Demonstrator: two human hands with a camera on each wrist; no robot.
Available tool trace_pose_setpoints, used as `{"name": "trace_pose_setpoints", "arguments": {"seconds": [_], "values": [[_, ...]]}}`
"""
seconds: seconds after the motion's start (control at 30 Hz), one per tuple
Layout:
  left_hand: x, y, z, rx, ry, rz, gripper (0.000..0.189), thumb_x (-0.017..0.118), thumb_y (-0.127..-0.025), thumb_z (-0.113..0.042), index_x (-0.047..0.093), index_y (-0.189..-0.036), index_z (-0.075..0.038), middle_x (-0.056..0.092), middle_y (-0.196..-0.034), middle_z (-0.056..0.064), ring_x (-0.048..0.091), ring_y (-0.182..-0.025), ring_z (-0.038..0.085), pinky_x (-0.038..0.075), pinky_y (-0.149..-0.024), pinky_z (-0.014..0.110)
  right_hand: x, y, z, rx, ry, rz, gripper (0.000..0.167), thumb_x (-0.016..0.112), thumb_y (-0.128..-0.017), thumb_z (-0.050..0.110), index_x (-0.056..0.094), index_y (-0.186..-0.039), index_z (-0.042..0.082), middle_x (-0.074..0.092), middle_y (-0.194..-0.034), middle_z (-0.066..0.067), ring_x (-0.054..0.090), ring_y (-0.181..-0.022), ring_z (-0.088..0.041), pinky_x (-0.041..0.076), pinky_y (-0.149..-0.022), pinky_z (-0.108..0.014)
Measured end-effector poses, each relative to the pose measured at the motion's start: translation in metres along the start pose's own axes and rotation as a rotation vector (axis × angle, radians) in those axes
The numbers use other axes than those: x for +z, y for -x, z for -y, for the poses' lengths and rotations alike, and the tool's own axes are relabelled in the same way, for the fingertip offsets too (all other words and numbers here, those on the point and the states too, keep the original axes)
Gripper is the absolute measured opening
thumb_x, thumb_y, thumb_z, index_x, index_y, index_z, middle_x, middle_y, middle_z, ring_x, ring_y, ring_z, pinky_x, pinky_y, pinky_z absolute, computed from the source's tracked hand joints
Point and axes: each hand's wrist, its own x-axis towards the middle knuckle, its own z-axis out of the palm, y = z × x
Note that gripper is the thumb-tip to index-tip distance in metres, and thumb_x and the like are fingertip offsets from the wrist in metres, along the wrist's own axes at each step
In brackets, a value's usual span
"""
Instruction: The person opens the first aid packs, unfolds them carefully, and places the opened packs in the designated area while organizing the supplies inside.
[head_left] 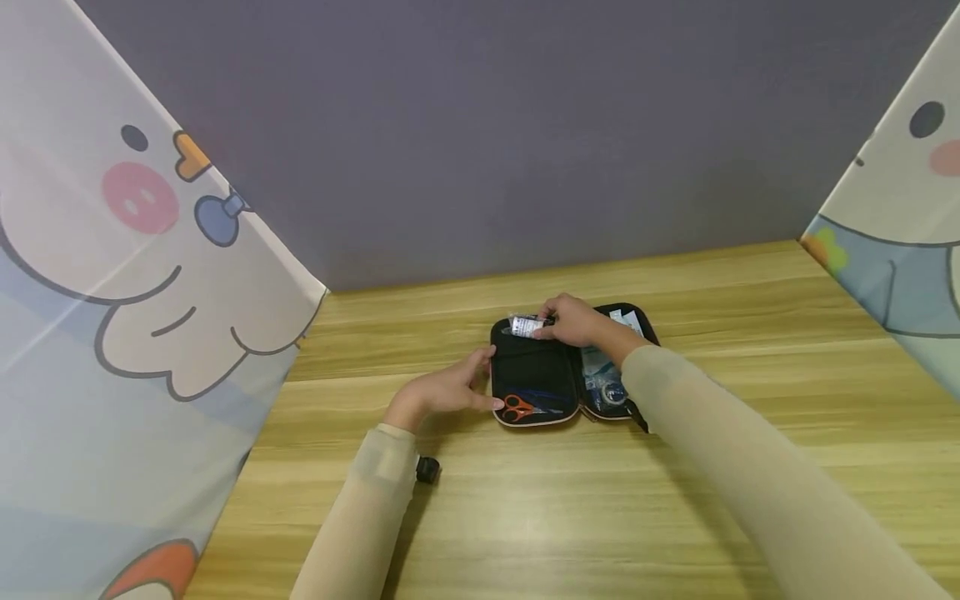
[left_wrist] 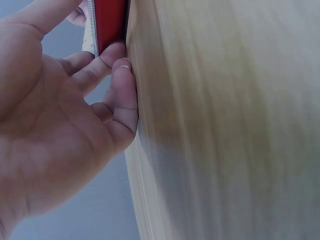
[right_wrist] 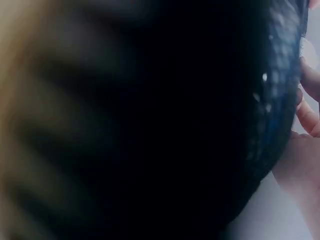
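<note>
An unfolded zip case (head_left: 532, 371) with a black lining lies on the table; its red outside shows in the left wrist view. My right hand (head_left: 573, 321) pinches a small white packet with printed text (head_left: 527, 326) at the far end of the case's left half. My left hand (head_left: 446, 389) grips the left edge of the case, thumb near the front corner and fingers along the side. Orange-handled scissors (head_left: 517, 407) lie in the left half near its front. Clear-wrapped supplies (head_left: 603, 383) fill the right half, partly behind my right forearm.
The wooden table (head_left: 510, 508) runs back to a grey wall (head_left: 525, 142). Cartoon-printed cloths (head_left: 150, 275) hang at both sides. A small black object (head_left: 427, 469) sits at my left wrist. Dark, blurred case material blocks most of the right wrist view.
</note>
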Motion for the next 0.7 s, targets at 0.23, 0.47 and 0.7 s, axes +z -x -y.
{"name": "trace_pose_setpoints", "arguments": {"seconds": [0.23, 0.47, 0.7], "values": [[-0.0022, -0.0043, -0.0009, -0.004, -0.016, 0.010, 0.109, 0.081, -0.095, -0.040, 0.006, -0.173, -0.021, 0.025, -0.175, 0.016, 0.040, -0.153, 0.041, 0.036, -0.126, 0.056, -0.0030, 0.0037, -0.0013, 0.007, -0.049, -0.017, 0.038, 0.070, -0.105, 0.028, 0.067, -0.130, 0.000, 0.069, -0.117, -0.018, 0.057, -0.084, -0.022, 0.050, -0.081, -0.040], [-0.0018, -0.0051, -0.0044, 0.005, -0.017, -0.004, 0.108, 0.081, -0.095, -0.038, 0.006, -0.172, -0.026, 0.028, -0.171, 0.017, 0.046, -0.146, 0.042, 0.040, -0.121, 0.059, -0.0032, 0.0057, -0.0040, 0.024, -0.083, -0.020, 0.037, 0.070, -0.105, 0.028, 0.066, -0.129, 0.001, 0.061, -0.087, -0.005, 0.050, -0.071, -0.017, 0.045, -0.072, -0.034], [0.0007, -0.0032, -0.0063, 0.017, -0.056, -0.003, 0.090, 0.079, -0.098, -0.034, 0.022, -0.167, -0.025, 0.028, -0.172, 0.019, 0.049, -0.142, 0.040, 0.041, -0.120, 0.057, -0.0003, 0.0035, -0.0025, 0.024, -0.088, -0.022, 0.040, 0.070, -0.104, 0.030, 0.067, -0.129, -0.001, 0.059, -0.077, 0.000, 0.049, -0.068, -0.015, 0.045, -0.071, -0.033]]}}
